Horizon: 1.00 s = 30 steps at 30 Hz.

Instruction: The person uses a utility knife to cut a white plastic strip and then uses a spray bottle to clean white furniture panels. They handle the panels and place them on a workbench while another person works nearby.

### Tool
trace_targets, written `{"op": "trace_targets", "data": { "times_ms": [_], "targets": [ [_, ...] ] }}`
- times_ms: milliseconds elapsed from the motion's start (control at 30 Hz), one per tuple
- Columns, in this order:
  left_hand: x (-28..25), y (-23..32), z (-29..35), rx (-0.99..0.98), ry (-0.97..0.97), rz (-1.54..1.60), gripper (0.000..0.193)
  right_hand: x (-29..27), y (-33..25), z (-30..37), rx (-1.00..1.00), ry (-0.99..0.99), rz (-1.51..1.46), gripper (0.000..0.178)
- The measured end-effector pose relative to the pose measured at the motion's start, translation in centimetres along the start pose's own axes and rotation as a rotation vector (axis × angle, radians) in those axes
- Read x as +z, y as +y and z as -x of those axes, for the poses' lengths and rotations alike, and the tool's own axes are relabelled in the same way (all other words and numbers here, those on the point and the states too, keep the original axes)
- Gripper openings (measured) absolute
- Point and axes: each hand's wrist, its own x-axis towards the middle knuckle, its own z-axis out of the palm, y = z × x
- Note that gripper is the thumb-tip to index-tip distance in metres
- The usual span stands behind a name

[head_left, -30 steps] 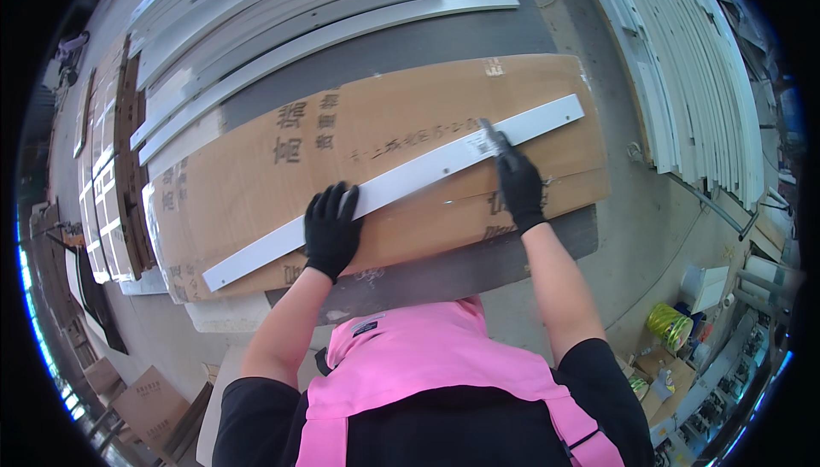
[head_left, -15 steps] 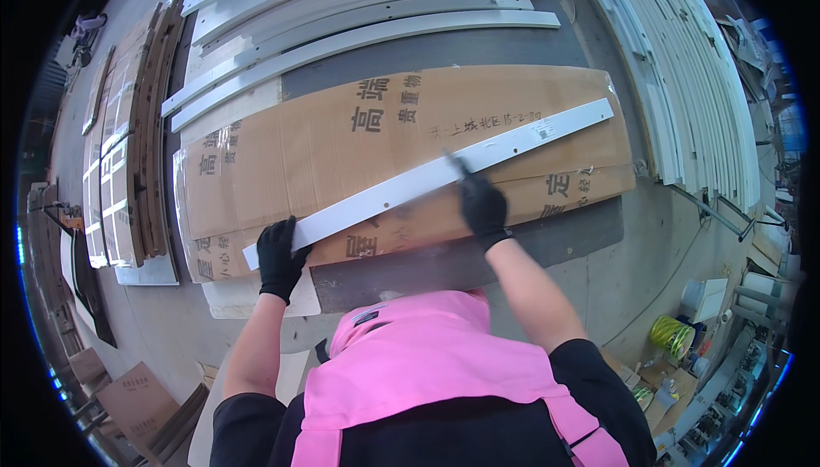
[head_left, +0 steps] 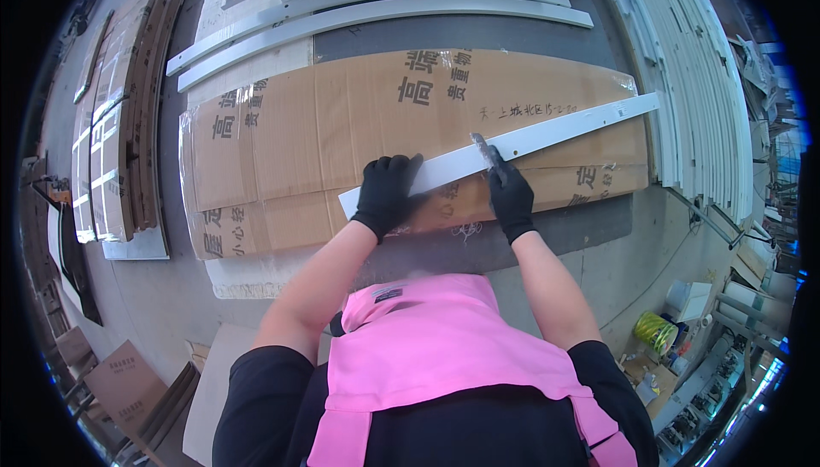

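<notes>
A long white strip (head_left: 559, 131) with several holes and a small label lies slantwise across a large flat cardboard package (head_left: 342, 125). Its far right end reaches past the package's edge. My left hand (head_left: 386, 193), in a black glove, is closed round the strip near its left end. In my black-gloved right hand (head_left: 512, 198) is a slim grey tool that looks like a utility knife (head_left: 480, 147), its tip angled up and to the left over the strip. The fingers of that hand are close to the strip's near edge; whether they touch it I cannot tell.
Beyond the package lie long white panels (head_left: 376, 14), and more white strips (head_left: 683, 82) are stacked on the right. Wrapped brown packages (head_left: 115, 125) stand at the left. A roll of yellow-green tape (head_left: 655, 332) sits among clutter at lower right.
The white strip has slid to the right over the package. My left hand has moved right with it, and my right hand with the tool is slightly farther right. The whole view has shifted a little.
</notes>
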Motion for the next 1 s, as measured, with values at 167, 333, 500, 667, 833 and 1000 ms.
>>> {"op": "trace_targets", "data": {
  "times_ms": [167, 333, 500, 667, 833, 1000],
  "targets": [
    [-3.1, -3.5, 4.4, -0.01, -0.027, -0.02, 0.072, -3.1, -3.4, -1.6, 0.29, -0.016, -0.015, 0.028],
    [-4.3, -5.4, 9.4, -0.183, 0.015, -0.093, 0.076, -1.1, -7.9, 0.6, -0.131, -0.151, -0.063, 0.054],
    [-5.1, -6.8, 13.7, -0.237, 0.084, -0.075, 0.072, -1.6, -7.9, 0.2, -0.007, -0.166, -0.054, 0.051],
    [-5.8, -8.0, 16.2, -0.359, 0.198, -0.083, 0.061, 3.8, -17.0, 2.5, -0.505, -0.447, -0.1, 0.051],
    [-6.7, -8.2, 17.1, -0.357, 0.33, -0.126, 0.061, 3.7, -15.5, 2.0, -0.558, -0.585, -0.692, 0.051],
    [-3.4, -5.6, 12.5, -0.221, 0.308, -0.085, 0.064, -7.4, -8.4, 2.6, 0.328, -0.805, -1.434, 0.069]
  ]
}}
